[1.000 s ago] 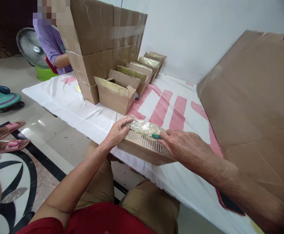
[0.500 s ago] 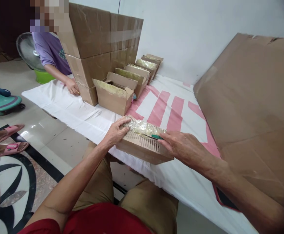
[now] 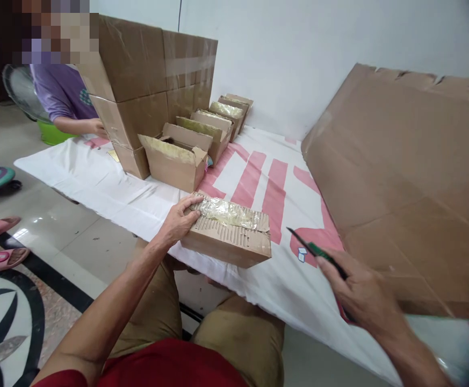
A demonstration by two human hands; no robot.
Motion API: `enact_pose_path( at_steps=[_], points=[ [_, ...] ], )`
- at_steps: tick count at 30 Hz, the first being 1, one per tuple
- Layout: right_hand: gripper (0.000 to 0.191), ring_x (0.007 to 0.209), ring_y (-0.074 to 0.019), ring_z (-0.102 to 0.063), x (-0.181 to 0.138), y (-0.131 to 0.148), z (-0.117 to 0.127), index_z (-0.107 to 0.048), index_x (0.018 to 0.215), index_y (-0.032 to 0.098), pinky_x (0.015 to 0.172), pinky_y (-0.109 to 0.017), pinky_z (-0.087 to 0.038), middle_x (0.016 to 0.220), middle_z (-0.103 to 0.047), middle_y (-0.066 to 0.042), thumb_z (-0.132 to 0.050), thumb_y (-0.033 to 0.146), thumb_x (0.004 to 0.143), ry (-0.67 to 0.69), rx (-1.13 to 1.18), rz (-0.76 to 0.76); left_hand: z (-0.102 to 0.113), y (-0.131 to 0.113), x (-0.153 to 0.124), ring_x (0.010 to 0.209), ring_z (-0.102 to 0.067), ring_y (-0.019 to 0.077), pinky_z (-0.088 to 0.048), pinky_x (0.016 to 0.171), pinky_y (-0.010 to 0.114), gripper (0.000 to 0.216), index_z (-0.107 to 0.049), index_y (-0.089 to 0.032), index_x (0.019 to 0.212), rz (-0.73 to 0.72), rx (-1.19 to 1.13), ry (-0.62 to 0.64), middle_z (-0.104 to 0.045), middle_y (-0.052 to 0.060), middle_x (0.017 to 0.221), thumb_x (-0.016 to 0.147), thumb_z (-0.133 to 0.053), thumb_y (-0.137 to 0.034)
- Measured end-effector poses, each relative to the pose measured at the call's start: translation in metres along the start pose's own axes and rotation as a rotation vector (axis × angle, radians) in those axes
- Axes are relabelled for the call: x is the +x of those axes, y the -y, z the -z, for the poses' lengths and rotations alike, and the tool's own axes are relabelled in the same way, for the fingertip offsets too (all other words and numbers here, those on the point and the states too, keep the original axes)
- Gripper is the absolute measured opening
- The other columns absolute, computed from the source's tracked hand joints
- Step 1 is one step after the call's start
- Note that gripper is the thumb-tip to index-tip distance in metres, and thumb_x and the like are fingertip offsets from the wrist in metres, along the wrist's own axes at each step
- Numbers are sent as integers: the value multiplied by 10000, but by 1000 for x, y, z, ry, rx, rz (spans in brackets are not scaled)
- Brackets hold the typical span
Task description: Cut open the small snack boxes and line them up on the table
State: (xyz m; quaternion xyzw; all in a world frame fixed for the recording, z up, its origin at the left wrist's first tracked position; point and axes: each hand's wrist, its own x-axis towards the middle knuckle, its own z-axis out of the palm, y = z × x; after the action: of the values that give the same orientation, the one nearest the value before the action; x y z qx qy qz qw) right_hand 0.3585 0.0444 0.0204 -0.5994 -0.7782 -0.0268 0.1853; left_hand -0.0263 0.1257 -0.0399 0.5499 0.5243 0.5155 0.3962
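Note:
A closed cardboard box [image 3: 226, 242] lies at the table's near edge, with crumpled clear tape [image 3: 226, 212] along its top and torn, ridged cardboard beside it. My left hand [image 3: 180, 220] grips its left end, thumb and fingers on the top. To the right of the box and apart from it, my right hand [image 3: 359, 285] is closed around a utility knife [image 3: 318, 251]. The knife has a green and black handle, and its dark blade points up and left toward the box.
Several open small boxes [image 3: 173, 161] stand in a row beside stacked large cartons [image 3: 137, 80]. A big cardboard carton [image 3: 403, 199] fills the right. Behind the stack sits a person in a purple top [image 3: 63, 97]. A white and pink cloth [image 3: 274, 188] covers the table.
My right hand has drawn the knife off the box top, to the right and toward me. My left hand stays on the box. The other person's hand has lifted from the cloth.

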Motion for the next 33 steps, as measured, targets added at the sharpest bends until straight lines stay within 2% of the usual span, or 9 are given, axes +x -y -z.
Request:
enact_pose_path(
  at_steps=[4, 7, 10, 14, 18, 21, 27, 30, 33],
  points=[
    [315, 885, -279, -762, -36, -11, -69, -727, 1091, 223, 711, -377, -596, 988, -797, -93, -465, 366, 989, -70, -87, -22, 1, -1, -8, 1389, -562, 331, -372, 1233, 490, 633, -673, -173, 1356, 17, -109, -16, -638, 125, 1463, 755, -717, -368],
    [293, 849, -274, -752, -40, -13, -94, -731, 1043, 211, 737, -386, -594, 931, -789, -95, -469, 333, 995, 20, -114, 31, 2, 3, -15, 1404, -549, 348, -416, 1199, 501, 743, -580, -158, 1444, 8, -194, -76, -619, 158, 1475, 771, -728, -438],
    [319, 923, -279, -747, -20, -9, -83, -738, 1018, 203, 817, -415, -591, 980, -791, -103, -478, 389, 1016, 35, -31, 67, 0, 8, -23, 1464, -486, 368, -418, 1198, 505, 800, -535, -163, 1472, 12, -201, -128, -574, 179, 1518, 772, -742, -493],
    [350, 1165, -276, -690, 36, 12, -46, -717, 1192, 196, 980, -458, -564, 1215, -754, -125, -493, 409, 1029, -64, 159, 121, -8, 10, -34, 1440, -511, 373, -408, 1206, 500, 856, -479, -151, 1506, 53, -196, -115, -566, 174, 1530, 777, -748, -512],
    [328, 1276, -263, -647, 91, 38, -30, -735, 1227, 247, 1065, -492, -519, 1396, -689, -97, -506, 307, 1000, 156, 197, 363, -14, 8, -38, 1413, -541, 351, -421, 1196, 456, 764, -523, -146, 1460, 59, -203, -153, -599, 151, 1502, 803, -707, -489],
    [321, 1228, -280, -678, 114, 47, -27, -739, 1225, 248, 1021, -507, -532, 1374, -705, -97, -535, 300, 982, 336, 91, 475, -16, 7, -38, 1377, -573, 338, -445, 1168, 440, 718, -545, -149, 1437, 66, -198, -133, -647, 132, 1446, 807, -682, -464],
    [211, 1043, -255, -718, 122, 57, -22, -702, 1123, 180, 801, -351, -547, 1201, -752, -111, -576, 180, 953, 376, -215, 597, -14, 9, -35, 1321, -609, 329, -461, 1139, 434, 708, -553, -137, 1419, 56, -204, -121, -666, 127, 1418, 789, -665, -440],
    [150, 792, -200, -682, 115, 63, -24, -668, 971, 159, 636, -287, -452, 998, -741, -99, -551, 75, 927, 319, -374, 653, -11, 9, -35, 1310, -614, 338, -468, 1127, 446, 731, -544, -129, 1422, 53, -200, -99, -667, 134, 1411, 784, -676, -461],
    [223, 670, -181, -618, 107, 61, -30, -640, 880, 150, 592, -298, -380, 851, -705, -86, -479, 0, 920, 158, -434, 723, -10, 8, -34, 1337, -595, 345, -458, 1139, 450, 736, -539, -129, 1423, 45, -198, -93, -651, 140, 1433, 783, -682, -464]
  ],
)
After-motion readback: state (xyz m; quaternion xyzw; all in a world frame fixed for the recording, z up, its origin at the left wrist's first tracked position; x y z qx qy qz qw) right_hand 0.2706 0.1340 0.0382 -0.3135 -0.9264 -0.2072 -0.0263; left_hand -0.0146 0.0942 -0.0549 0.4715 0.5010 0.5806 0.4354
